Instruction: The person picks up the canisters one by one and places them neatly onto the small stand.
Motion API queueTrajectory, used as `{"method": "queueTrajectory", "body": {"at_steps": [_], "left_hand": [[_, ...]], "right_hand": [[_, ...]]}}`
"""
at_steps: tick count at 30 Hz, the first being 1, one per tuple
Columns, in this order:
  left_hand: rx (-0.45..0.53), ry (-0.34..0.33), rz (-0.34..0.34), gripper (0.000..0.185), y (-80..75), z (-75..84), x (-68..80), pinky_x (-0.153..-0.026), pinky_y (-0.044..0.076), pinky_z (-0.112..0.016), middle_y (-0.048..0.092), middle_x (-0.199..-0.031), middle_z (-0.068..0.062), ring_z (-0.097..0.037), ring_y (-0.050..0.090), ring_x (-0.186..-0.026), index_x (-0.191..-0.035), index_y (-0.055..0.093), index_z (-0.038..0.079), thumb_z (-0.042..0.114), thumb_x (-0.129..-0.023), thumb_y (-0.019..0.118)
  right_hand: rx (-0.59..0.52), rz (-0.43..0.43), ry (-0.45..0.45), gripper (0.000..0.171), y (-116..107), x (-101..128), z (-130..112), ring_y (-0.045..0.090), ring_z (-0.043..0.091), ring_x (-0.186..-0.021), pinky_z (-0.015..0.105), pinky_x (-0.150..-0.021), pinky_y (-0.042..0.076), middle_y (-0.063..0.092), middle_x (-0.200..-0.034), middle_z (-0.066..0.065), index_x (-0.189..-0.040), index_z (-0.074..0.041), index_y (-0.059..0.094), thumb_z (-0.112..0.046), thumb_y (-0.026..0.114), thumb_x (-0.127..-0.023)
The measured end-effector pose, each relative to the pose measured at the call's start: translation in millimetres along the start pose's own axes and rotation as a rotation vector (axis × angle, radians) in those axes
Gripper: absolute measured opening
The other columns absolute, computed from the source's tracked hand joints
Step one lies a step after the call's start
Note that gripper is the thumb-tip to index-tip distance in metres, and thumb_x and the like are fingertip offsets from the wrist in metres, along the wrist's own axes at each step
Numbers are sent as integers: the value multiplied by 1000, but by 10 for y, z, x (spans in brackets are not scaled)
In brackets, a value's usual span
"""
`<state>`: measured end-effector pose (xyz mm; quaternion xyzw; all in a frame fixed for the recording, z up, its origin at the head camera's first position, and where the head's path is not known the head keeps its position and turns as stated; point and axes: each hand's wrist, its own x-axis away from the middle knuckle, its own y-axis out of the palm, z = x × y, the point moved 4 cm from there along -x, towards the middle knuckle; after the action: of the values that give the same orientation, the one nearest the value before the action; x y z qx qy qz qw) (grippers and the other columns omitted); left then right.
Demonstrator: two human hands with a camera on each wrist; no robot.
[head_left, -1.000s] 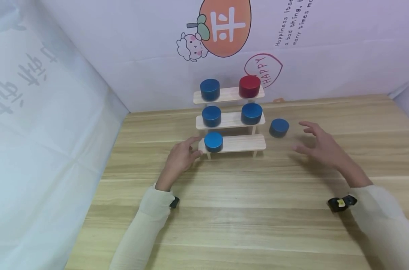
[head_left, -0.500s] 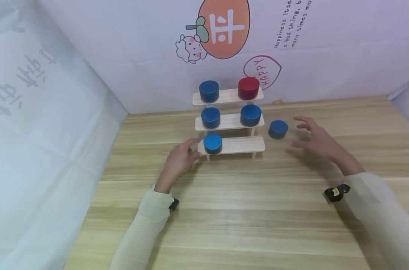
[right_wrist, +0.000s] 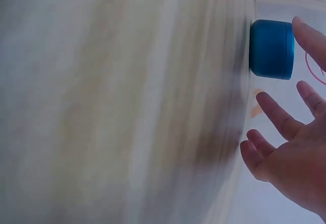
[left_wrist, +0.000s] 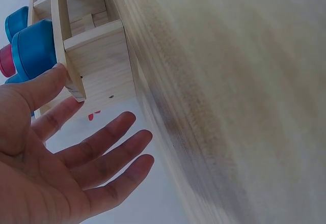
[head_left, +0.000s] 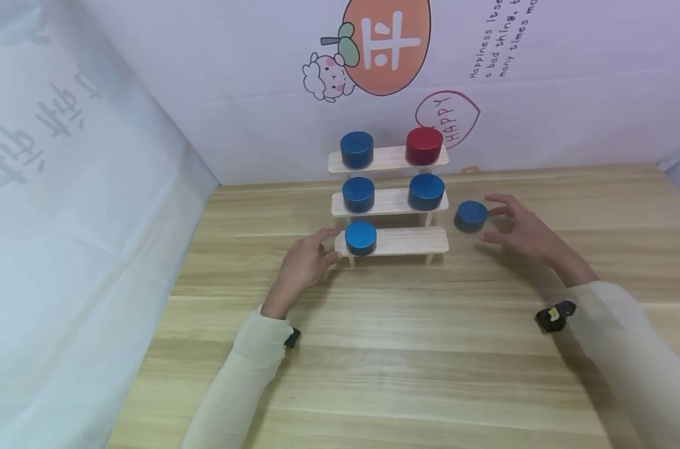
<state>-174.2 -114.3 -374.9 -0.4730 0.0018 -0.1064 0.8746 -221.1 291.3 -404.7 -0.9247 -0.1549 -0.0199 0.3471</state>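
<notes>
A three-tier wooden display shelf (head_left: 410,241) stands before the back wall. My left hand (head_left: 302,265) holds the left end of its lowest board between thumb and index finger; the other fingers are spread in the left wrist view. Beside that grip sits a blue round tin (head_left: 360,237). To the right of the shelf, another blue tin (head_left: 471,216) stands upright on the table. My right hand (head_left: 522,232) is just right of it, thumb and fingers apart. In the right wrist view this tin (right_wrist: 270,49) lies close to the thumb, with no grip on it visible.
Two blue tins (head_left: 359,194) (head_left: 427,191) stand on the middle board. The top board bears a blue tin (head_left: 357,149) at left and a red tin (head_left: 424,146) at right. A printed white cloth (head_left: 261,125) covers the wall behind the wooden table (head_left: 385,349).
My right hand has moved left, closer to the loose blue tin. The left hand stays at the shelf's end. The whole view has shifted slightly.
</notes>
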Motion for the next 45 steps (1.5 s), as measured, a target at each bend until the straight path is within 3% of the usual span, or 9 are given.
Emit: {"method": "queueTrajectory", "body": {"at_steps": [7, 16, 24, 45], "left_hand": [[4, -1, 1, 53, -7, -16, -2, -71, 50, -37, 69, -109, -10, -22, 63, -91, -145, 55, 21, 24, -95, 71], [18, -17, -5, 54, 6, -36, -23, -77, 52, -39, 68, -118, -11, -23, 64, -102, -145, 55, 21, 24, -95, 72], [19, -19, -10, 53, -8, -20, -16, -60, 44, -33, 66, -91, -6, -21, 58, -74, -145, 54, 21, 22, -95, 72], [6, -13, -6, 53, -10, 1, -13, -65, 47, -34, 69, -101, -7, -20, 60, -83, -145, 54, 20, 23, -95, 71]], "right_hand": [[-3, 1, -23, 91, 43, -89, -57, 26, 55, -138, 75, -104, 18, 35, -147, 35, -158, -8, 20, -27, 77, -90], [47, 13, 9, 87, 98, -206, -125, 27, 52, -139, 73, -101, 27, 29, -154, 29, -158, -10, 25, -36, 74, -92], [66, 44, 12, 72, 111, -243, -146, 32, 52, -136, 69, -104, 27, 38, -149, 26, -148, -5, 39, -38, 72, -94], [101, 65, 47, 71, 81, -232, -185, 33, 51, -136, 70, -102, 29, 42, -147, 28, -143, -7, 44, -48, 70, -92]]}}
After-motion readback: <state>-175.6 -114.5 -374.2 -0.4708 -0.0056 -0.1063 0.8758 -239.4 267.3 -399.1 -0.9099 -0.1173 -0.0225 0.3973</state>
